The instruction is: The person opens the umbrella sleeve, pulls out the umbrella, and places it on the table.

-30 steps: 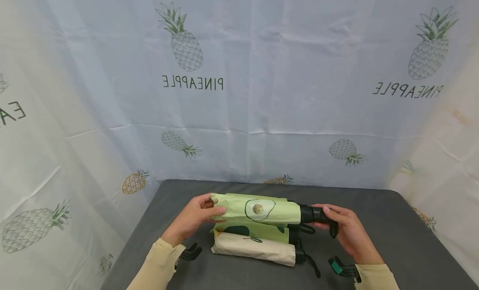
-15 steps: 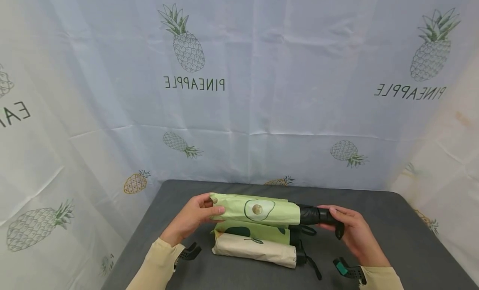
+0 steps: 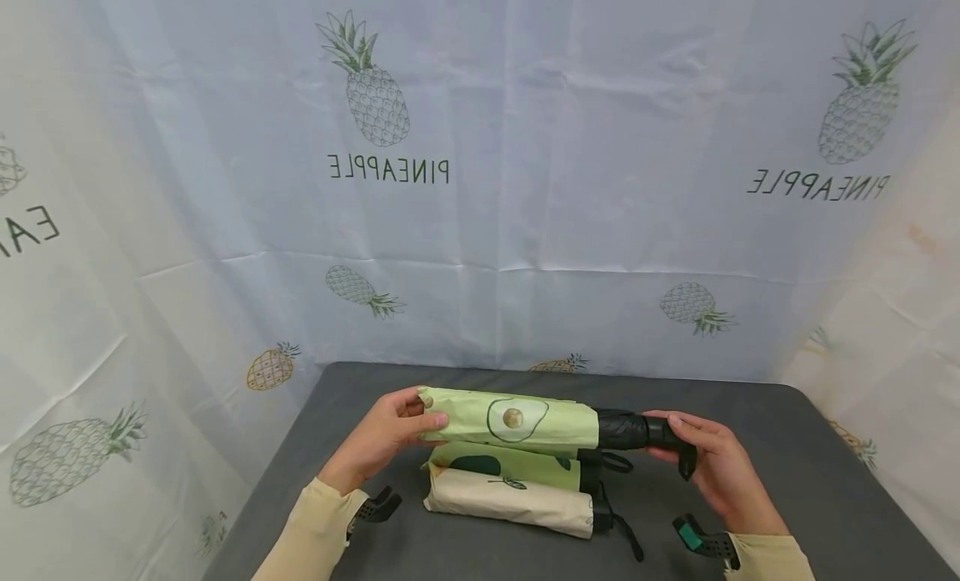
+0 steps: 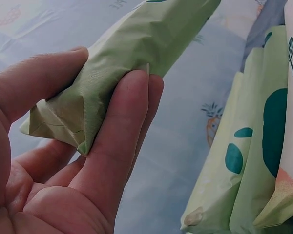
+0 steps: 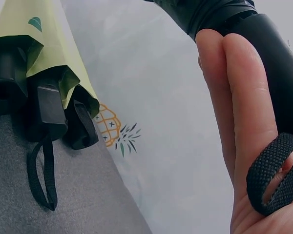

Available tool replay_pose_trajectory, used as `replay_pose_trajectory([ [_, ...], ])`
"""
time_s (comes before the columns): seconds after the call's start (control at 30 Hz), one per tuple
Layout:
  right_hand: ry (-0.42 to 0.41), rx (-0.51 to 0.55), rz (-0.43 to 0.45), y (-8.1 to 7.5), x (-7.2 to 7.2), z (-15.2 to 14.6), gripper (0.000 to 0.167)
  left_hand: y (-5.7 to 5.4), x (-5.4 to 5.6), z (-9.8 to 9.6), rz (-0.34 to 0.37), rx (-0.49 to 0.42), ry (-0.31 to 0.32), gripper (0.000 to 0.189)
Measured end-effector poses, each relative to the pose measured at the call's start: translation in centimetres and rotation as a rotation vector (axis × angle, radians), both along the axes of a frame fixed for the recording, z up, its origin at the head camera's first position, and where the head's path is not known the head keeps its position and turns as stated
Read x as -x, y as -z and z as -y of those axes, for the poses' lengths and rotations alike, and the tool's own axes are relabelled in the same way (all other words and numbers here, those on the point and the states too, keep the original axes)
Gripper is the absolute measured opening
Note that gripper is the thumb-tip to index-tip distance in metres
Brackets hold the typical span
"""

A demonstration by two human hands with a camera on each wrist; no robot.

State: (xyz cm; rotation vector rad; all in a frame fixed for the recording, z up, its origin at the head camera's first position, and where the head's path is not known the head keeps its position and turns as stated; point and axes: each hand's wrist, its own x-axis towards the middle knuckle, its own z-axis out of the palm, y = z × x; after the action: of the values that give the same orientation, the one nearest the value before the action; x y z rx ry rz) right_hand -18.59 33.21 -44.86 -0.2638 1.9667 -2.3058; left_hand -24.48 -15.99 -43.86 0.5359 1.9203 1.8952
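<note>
My left hand point(image 3: 382, 441) pinches the closed end of a light green sleeve point(image 3: 465, 414) printed with an avocado, thumb on top and fingers beneath. From the sleeve's other end a folded black umbrella point(image 3: 621, 429) sticks partway out. Its black handle point(image 5: 278, 63) is held by my right hand point(image 3: 716, 460), and a wrist strap point(image 5: 268, 175) loops down over the palm. Sleeve and umbrella are held level above other sleeved umbrellas. In the left wrist view the sleeve end point(image 4: 68, 117) is crumpled between thumb and fingers.
Nearer me on the grey table point(image 3: 450, 556) lie a green sleeved umbrella point(image 3: 525, 464) and a cream one point(image 3: 510, 504), handles to the right. A third sleeved umbrella point(image 4: 217, 187) lies behind them, mostly hidden in the head view. A pineapple-print curtain point(image 3: 495, 214) hangs behind the table.
My right hand has drawn the handle to the right, so more of the black folded umbrella shows outside the sleeve. The left hand keeps its pinch, nearly still.
</note>
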Motion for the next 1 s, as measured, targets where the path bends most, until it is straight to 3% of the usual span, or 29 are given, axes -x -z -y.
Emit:
replay_pose_trajectory([
  [0.2, 0.005, 0.011, 0.001, -0.1, 0.0, -0.4, 0.041, 0.0, 0.1, 0.1, 0.012, 0.008, -0.006, 0.051],
  [0.43, -0.028, 0.039, -0.020, 0.0, -0.1, -0.7, 0.044, -0.1, 0.1, 0.0, 0.010, 0.024, -0.013, 0.033],
  [1.0, -0.045, 0.051, -0.043, 0.1, -0.1, -1.2, 0.044, -0.1, 0.1, 0.1, -0.021, 0.036, -0.019, 0.034],
])
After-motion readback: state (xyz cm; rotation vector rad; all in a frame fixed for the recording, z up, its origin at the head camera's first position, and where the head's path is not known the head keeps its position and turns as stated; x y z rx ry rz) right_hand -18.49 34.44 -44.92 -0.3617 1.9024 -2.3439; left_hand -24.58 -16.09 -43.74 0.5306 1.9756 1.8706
